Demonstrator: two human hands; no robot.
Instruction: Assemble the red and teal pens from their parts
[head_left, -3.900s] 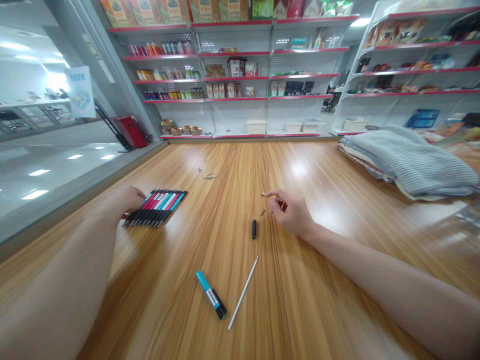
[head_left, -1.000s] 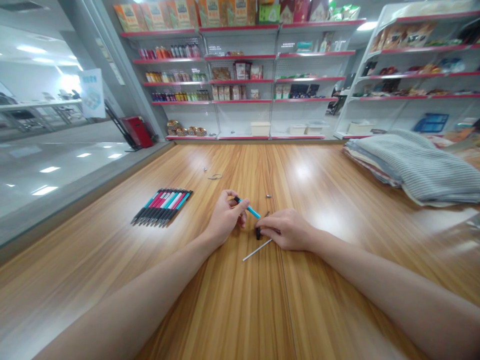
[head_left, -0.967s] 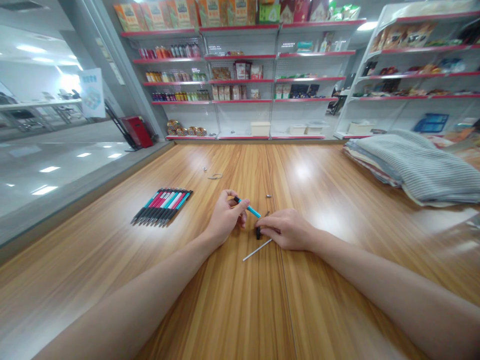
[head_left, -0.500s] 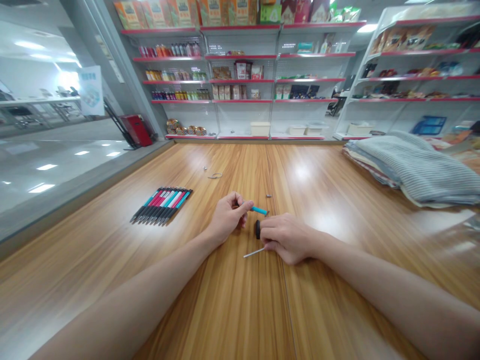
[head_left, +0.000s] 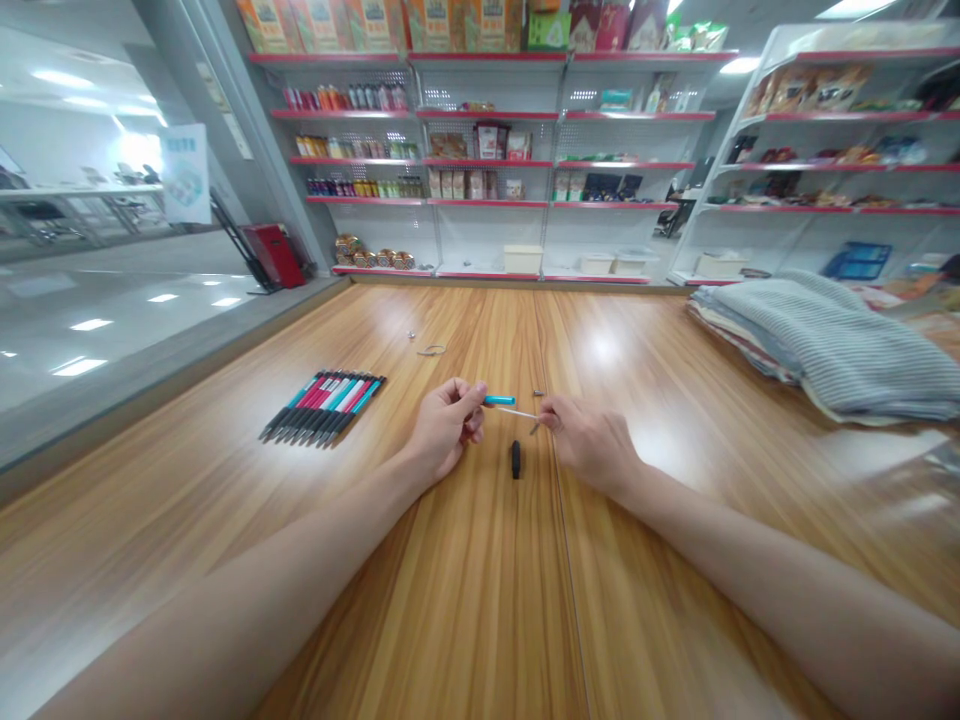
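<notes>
Head view: pinches a turquoise pen barrel [head_left: 499,400] in the closed fingers of the left hand [head_left: 448,425], over the middle of the wooden table [head_left: 420,620]. Grips a white pen refill [head_left: 517,412] by one end in the right hand [head_left: 592,440], with the other end just beside the barrel; cannot tell whether touching. Has a black pen grip [head_left: 515,460] lying slightly nearer than both hands, plus a small metal part [head_left: 538,393] just beyond the right fingertips. Has a row of pens [head_left: 322,408] near the table's left edge, a thin loop [head_left: 431,350] toward the far edge, left of centre, and folded cloths [head_left: 832,340] by the far edge, on the right.
</notes>
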